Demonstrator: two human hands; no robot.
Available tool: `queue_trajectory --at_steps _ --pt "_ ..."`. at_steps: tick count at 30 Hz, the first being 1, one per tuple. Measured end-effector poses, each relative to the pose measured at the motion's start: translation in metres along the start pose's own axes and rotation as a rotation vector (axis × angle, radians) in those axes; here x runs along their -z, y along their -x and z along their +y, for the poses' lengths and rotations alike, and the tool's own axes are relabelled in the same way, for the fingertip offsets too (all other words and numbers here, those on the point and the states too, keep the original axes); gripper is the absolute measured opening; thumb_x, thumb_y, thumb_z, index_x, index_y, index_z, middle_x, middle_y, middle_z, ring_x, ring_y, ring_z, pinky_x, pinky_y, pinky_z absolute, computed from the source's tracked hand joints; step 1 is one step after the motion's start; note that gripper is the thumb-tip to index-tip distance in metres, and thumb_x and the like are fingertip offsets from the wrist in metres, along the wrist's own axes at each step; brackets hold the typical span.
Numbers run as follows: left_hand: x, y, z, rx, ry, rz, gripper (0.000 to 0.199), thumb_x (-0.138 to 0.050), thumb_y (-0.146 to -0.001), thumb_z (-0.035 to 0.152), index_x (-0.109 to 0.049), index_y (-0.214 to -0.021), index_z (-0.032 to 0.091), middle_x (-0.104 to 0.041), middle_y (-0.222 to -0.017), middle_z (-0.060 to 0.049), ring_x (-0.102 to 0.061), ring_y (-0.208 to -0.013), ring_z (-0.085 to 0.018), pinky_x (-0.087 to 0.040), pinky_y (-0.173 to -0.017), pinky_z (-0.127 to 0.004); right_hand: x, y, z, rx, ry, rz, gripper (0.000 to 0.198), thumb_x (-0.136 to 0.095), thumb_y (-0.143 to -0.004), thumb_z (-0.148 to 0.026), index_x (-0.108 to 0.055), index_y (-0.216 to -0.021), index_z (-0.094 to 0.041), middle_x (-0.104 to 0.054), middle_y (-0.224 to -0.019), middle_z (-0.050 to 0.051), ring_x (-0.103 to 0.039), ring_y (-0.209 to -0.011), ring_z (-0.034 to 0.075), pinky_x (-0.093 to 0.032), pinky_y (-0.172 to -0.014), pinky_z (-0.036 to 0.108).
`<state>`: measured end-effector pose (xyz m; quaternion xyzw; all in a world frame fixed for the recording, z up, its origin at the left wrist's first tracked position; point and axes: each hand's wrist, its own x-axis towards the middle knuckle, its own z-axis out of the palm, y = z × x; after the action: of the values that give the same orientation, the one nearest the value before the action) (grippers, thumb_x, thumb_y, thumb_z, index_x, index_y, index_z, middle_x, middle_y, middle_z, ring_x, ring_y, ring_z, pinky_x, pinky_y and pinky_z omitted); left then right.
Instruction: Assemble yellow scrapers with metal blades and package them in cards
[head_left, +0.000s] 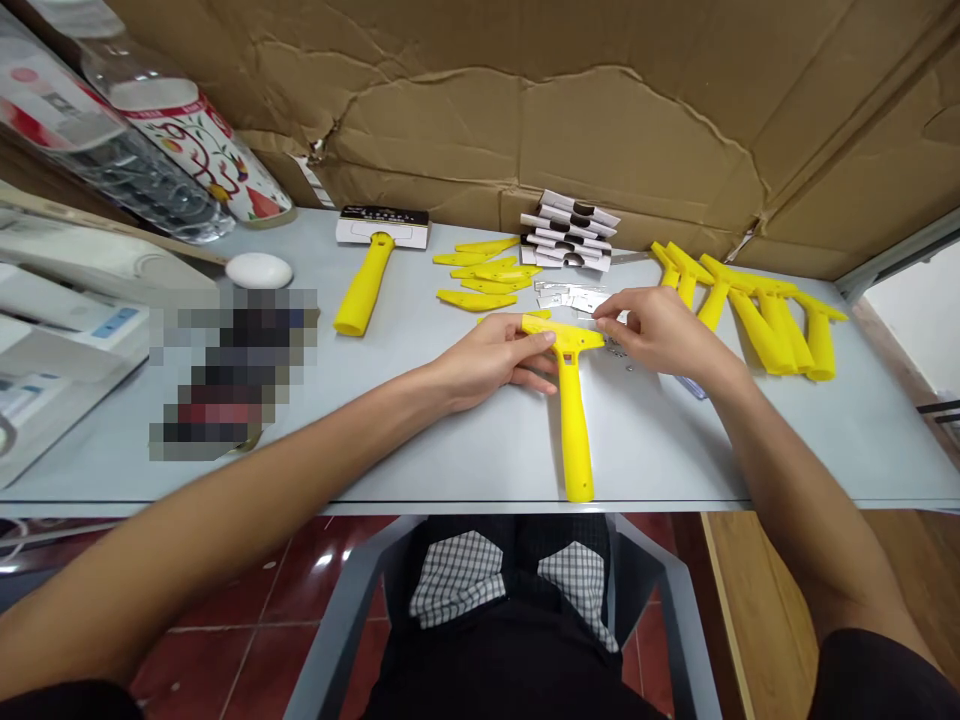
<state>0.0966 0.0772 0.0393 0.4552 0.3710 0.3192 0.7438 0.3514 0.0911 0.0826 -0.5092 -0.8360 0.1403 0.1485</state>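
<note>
My left hand [495, 362] grips the head of a yellow plastic scraper [574, 420], whose handle points toward me near the table's front edge. My right hand [651, 332] is closed in a pinch just right of the scraper head, beside a pile of thin metal blades [574, 297]. What sits between its fingertips is too small to name. Small screws [616, 349] lie under that hand, partly hidden. Behind my left hand are several flat yellow cover pieces [480, 300]. Yellow scraper bodies [765, 310] lie in a row on the right.
Folded card sleeves [571, 232] are stacked at the back. A yellow scraper with a card sleeve on its head [365, 285] lies left of them. At the left stand plastic bottles [202, 150], near a white oval object [259, 271]. Cardboard [525, 120] backs the grey table [465, 455].
</note>
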Motion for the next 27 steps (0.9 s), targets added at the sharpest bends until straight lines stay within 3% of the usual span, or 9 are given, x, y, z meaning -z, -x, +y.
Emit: queue_trajectory --at_steps 4,7,10,15,22,27 --pt "-0.001 0.001 0.001 0.003 -0.013 -0.001 0.017 -0.069 -0.103 0.021 -0.079 -0.108 0.008 -0.083 -0.112 -0.020 -0.081 -0.086 -0.021 -0.071 -0.069 -0.031 -0.010 -0.004 0.013 -0.022 0.052 -0.028 0.029 -0.060 -0.096 -0.021 -0.085 -0.109 -0.018 -0.083 -0.100 0.010 -0.072 -0.082 0.025 -0.050 -0.079 0.038" --pt "-0.004 0.001 0.003 0.011 -0.024 0.012 0.017 -0.067 -0.104 0.018 -0.079 -0.107 0.007 -0.083 -0.113 -0.019 -0.080 -0.085 -0.020 -0.071 -0.069 -0.030 -0.006 -0.012 0.017 -0.061 0.199 0.004 0.030 -0.062 -0.098 -0.025 -0.084 -0.117 -0.016 -0.082 -0.111 0.015 -0.072 -0.094 0.031 -0.051 -0.083 0.043" --pt "-0.004 0.001 0.003 0.007 -0.022 0.016 0.016 -0.066 -0.104 0.018 -0.079 -0.107 0.007 -0.082 -0.114 -0.019 -0.080 -0.085 -0.020 -0.070 -0.068 -0.030 -0.001 -0.024 0.013 -0.120 0.350 -0.047 0.031 -0.065 -0.098 -0.028 -0.084 -0.121 -0.018 -0.080 -0.119 0.018 -0.070 -0.103 0.037 -0.050 -0.083 0.047" --pt "-0.002 0.002 0.003 0.009 -0.017 0.007 0.018 -0.066 -0.105 0.018 -0.078 -0.108 0.007 -0.082 -0.114 -0.020 -0.080 -0.087 -0.021 -0.070 -0.069 -0.031 -0.001 -0.038 0.011 -0.179 0.421 -0.111 0.023 -0.069 -0.096 -0.027 -0.088 -0.109 -0.022 -0.080 -0.116 0.016 -0.070 -0.101 0.036 -0.047 -0.077 0.046" --pt "-0.001 0.002 0.001 0.000 0.004 -0.011 0.016 -0.073 -0.102 0.022 -0.078 -0.106 0.008 -0.083 -0.109 -0.019 -0.081 -0.088 -0.022 -0.070 -0.070 -0.031 -0.005 -0.035 0.019 -0.058 0.272 0.068 0.009 -0.073 -0.091 -0.026 -0.080 -0.092 -0.020 -0.076 -0.095 0.013 -0.068 -0.095 0.034 -0.048 -0.080 0.045" --pt "0.000 0.002 0.000 -0.004 -0.004 -0.022 0.020 -0.074 -0.102 0.026 -0.078 -0.110 0.008 -0.083 -0.108 -0.019 -0.081 -0.089 -0.022 -0.069 -0.071 -0.030 0.014 -0.015 0.001 -0.077 -0.161 0.287 0.021 -0.074 -0.095 -0.046 -0.079 -0.099 -0.026 -0.076 -0.094 0.009 -0.068 -0.088 0.028 -0.053 -0.078 0.043"
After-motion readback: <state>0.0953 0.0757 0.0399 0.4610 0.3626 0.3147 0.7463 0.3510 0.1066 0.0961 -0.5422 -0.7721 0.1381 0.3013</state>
